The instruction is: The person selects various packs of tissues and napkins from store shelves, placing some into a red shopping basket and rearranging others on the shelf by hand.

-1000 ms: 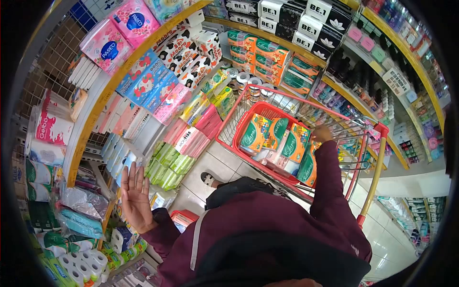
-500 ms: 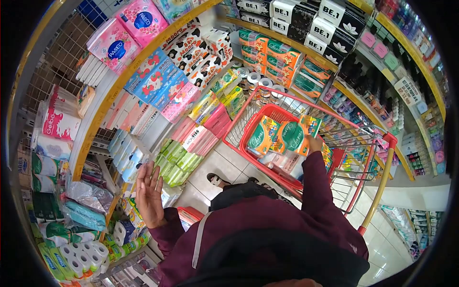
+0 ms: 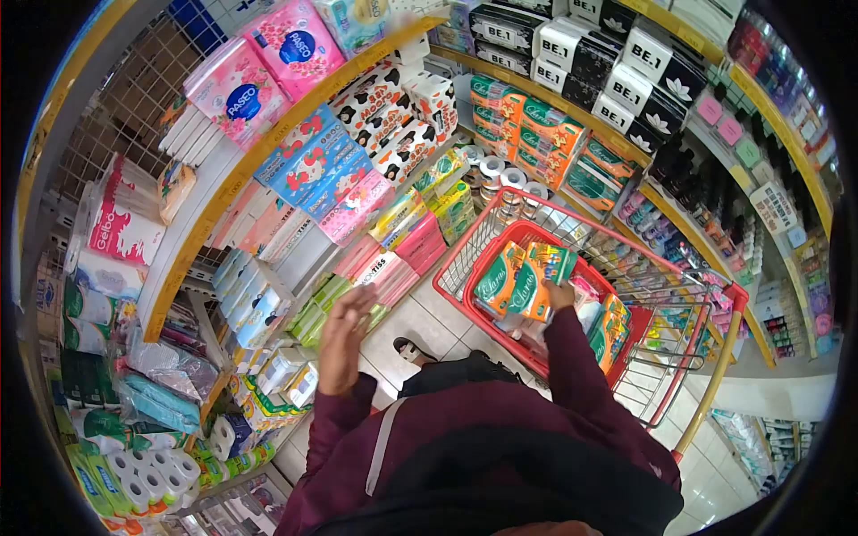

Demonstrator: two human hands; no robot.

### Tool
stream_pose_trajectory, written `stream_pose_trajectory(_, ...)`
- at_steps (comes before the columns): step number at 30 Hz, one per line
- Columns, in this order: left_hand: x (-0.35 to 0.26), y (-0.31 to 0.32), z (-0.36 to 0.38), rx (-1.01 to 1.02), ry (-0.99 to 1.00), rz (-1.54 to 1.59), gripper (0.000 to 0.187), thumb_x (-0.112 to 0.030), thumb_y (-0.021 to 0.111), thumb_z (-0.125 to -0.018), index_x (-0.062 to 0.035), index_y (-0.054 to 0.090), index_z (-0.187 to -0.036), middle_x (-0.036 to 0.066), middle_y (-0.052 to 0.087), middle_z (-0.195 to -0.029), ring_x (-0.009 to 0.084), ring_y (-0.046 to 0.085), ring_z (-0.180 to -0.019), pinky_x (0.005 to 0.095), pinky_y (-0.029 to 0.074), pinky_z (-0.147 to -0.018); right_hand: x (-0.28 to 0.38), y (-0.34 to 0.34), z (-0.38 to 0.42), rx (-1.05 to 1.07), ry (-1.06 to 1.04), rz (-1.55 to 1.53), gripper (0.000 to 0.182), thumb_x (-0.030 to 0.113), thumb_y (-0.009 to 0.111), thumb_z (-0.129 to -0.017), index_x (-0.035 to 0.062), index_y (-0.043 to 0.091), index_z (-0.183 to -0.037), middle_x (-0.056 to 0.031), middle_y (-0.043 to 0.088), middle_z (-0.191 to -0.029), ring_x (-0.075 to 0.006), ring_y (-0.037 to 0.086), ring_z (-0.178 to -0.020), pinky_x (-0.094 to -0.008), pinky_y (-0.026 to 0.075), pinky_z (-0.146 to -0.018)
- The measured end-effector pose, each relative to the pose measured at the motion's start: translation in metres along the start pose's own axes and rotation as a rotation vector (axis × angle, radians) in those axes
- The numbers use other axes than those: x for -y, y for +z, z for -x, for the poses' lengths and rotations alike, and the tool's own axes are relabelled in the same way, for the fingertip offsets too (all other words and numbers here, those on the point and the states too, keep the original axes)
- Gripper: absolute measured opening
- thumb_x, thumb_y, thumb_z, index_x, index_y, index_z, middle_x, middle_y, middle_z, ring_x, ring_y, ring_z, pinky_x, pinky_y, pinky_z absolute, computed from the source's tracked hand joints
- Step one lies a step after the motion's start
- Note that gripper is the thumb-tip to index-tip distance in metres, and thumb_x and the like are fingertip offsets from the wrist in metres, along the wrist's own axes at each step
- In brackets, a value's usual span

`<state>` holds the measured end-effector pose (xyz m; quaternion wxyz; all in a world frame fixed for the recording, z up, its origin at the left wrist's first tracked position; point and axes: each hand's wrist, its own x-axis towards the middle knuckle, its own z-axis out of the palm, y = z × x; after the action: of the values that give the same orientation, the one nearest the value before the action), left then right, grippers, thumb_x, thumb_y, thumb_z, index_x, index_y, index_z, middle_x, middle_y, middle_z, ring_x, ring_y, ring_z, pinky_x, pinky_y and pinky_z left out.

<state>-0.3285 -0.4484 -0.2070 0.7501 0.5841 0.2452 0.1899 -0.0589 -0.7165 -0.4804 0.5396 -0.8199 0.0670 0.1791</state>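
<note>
My right hand (image 3: pixel 560 295) is closed on the right edge of a green-and-orange tissue pack (image 3: pixel 531 290). This pack lies beside a matching tissue pack (image 3: pixel 497 272) in a red shopping basket (image 3: pixel 472 302), which sits inside the shopping cart. More green-and-orange packs (image 3: pixel 611 332) and a pinkish pack (image 3: pixel 585 295) show at the basket's right side. My left hand (image 3: pixel 343 332) is raised with its fingers stretched out and holds nothing. Behind it in the view are green tissue packs (image 3: pixel 313 313) on the low shelf.
The cart (image 3: pixel 447 259) stands on the tiled floor (image 3: pixel 420 322), its yellow handle (image 3: pixel 715 384) to the right. Shelves curve around, with pink Paseo packs (image 3: pixel 241 103), black-and-white BE.1 packs (image 3: pixel 639 58), and toilet rolls (image 3: pixel 147 478) at lower left.
My left hand has moved right, away from the left shelf. My right hand has moved slightly left and down with the tissue pack, which now lies closer to the other pack.
</note>
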Motion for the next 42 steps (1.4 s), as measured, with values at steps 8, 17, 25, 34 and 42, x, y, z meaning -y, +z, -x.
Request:
stream_pose_trajectory(8, 0.067, 0.057, -0.061, 0.427, -0.34, 0.656, 0.046, -0.029, 0.044, -0.089, -0.0082, 0.032, -0.128, 0.01, 0.045, -0.124, 0.0208, 0.045, -0.112, 0.0381, 0.036, -0.093, 0.192, -0.013, 0.125, 0.861, -0.077, -0.544, 0.033, 0.008, 0.056, -0.079, -0.0012, 0.05, -0.11, -0.0045, 0.058, -0.098, -0.0115, 0.056, -0.085, -0.0247, 0.045, -0.075)
stream_pose_trajectory(17, 0.06, 0.011, -0.063, 0.283, -0.359, 0.863, 0.043, -0.021, 0.05, -0.087, -0.0059, 0.035, -0.125, 0.012, 0.055, -0.108, 0.0213, 0.059, -0.092, 0.0374, 0.05, -0.08, 0.342, -0.04, 0.116, 1.019, -0.891, 0.255, 0.048, -0.001, 0.046, -0.065, 0.0036, 0.054, -0.112, -0.01, 0.058, -0.099, -0.0208, 0.052, -0.099, -0.0273, 0.04, -0.084)
stream_pose_trajectory(25, 0.034, -0.002, -0.05, 0.198, -0.26, 0.942, 0.066, -0.055, 0.037, -0.086, -0.006, 0.03, -0.13, 0.015, 0.044, -0.124, 0.0263, 0.044, -0.115, 0.042, 0.037, -0.095, 0.348, 0.119, 0.195, 0.945, -1.979, 1.121, 0.021, 0.009, 0.06, -0.065, 0.0135, 0.06, -0.086, -0.0015, 0.057, -0.087, -0.0235, 0.05, -0.1, -0.0587, 0.021, -0.097)
stream_pose_trajectory(34, -0.011, -0.077, -0.061, 0.149, -0.033, 0.713, 0.054, -0.018, 0.055, -0.084, -0.0043, 0.029, -0.129, 0.012, 0.048, -0.119, 0.0211, 0.052, -0.105, 0.0337, 0.043, -0.089, 0.352, 0.165, 0.166, 1.054, -0.732, -0.067, 0.087, 0.007, 0.064, -0.074, 0.0005, 0.005, -0.136, -0.0174, 0.03, -0.13, -0.0275, 0.029, -0.123, -0.0373, 0.024, -0.101)
stream_pose_trajectory(42, -0.176, -0.135, -0.067, -0.185, 0.868, -0.558, 0.056, -0.011, 0.065, -0.074, -0.0003, 0.034, -0.12, 0.009, 0.047, -0.111, 0.0179, 0.046, -0.103, 0.0289, 0.036, -0.09, 0.512, 0.195, 0.241, 1.064, -1.379, -0.287, 0.085, 0.004, 0.069, -0.061, 0.0053, 0.025, -0.134, -0.0101, 0.036, -0.128, -0.0212, 0.041, -0.114, -0.0334, 0.034, -0.096)
